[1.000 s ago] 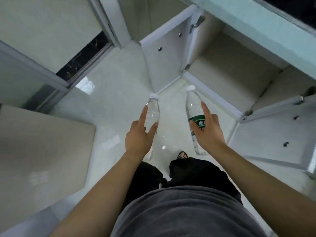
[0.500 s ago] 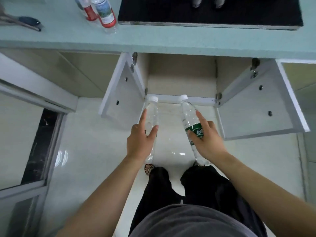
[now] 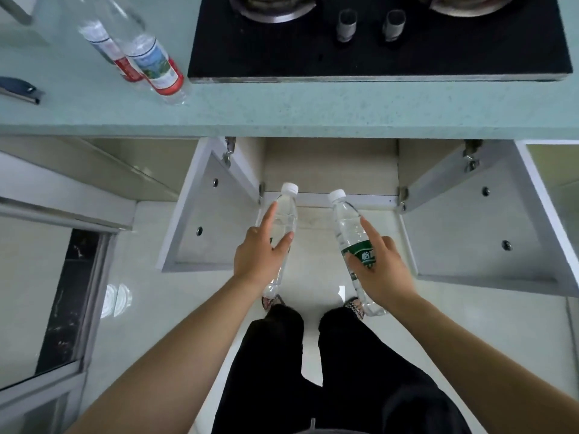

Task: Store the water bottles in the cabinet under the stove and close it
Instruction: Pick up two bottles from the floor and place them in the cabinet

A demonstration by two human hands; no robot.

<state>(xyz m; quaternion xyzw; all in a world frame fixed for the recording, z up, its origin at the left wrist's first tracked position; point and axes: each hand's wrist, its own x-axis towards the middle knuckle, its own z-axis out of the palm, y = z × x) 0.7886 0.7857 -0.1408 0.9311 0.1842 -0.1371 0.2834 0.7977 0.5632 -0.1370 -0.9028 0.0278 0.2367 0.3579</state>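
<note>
My left hand grips a clear unlabelled water bottle with a white cap. My right hand grips a clear water bottle with a green label. Both bottles point forward, caps toward the cabinet under the black stove. The cabinet's left door and right door stand swung out. Two more bottles with red and blue labels stand on the pale green counter, left of the stove.
A dark-handled utensil lies at the counter's left edge. A glass sliding door frame runs along the left. My legs and sandalled feet stand on the glossy white floor between the two doors.
The view has swung from the side to face the cabinet squarely, and the counter and stove have come into sight. Both hands keep the same hold on their bottles.
</note>
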